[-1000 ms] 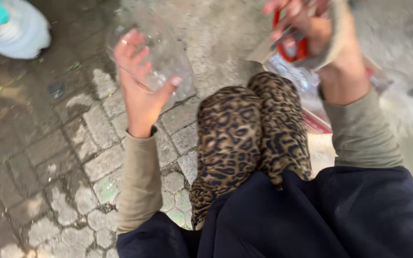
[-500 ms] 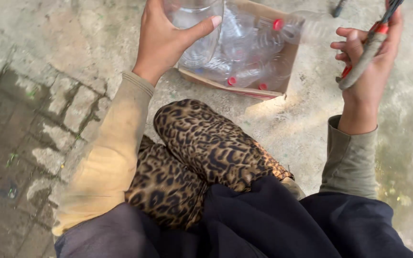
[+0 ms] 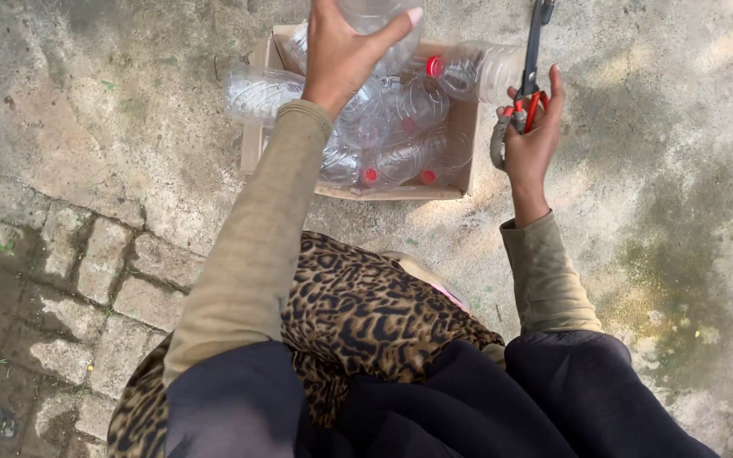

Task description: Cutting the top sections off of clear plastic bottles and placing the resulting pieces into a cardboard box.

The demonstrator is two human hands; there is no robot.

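My left hand (image 3: 341, 55) is gripping a clear plastic bottle (image 3: 381, 30) over the shallow cardboard box (image 3: 467, 144) of red-capped empties; my right hand (image 3: 529, 140) is closing its grip on red-handled shears (image 3: 534, 64), nothing visibly cut yet

You are working in soft daylight that comes from about one o'clock, leaving pale sunlit patches on the concrete ground (image 3: 638, 127) and dim, mottled shade toward nine o'clock. Glare glints off the clear plastic bottles (image 3: 400, 127). Focus is fairly sharp; edges show slight stretching.
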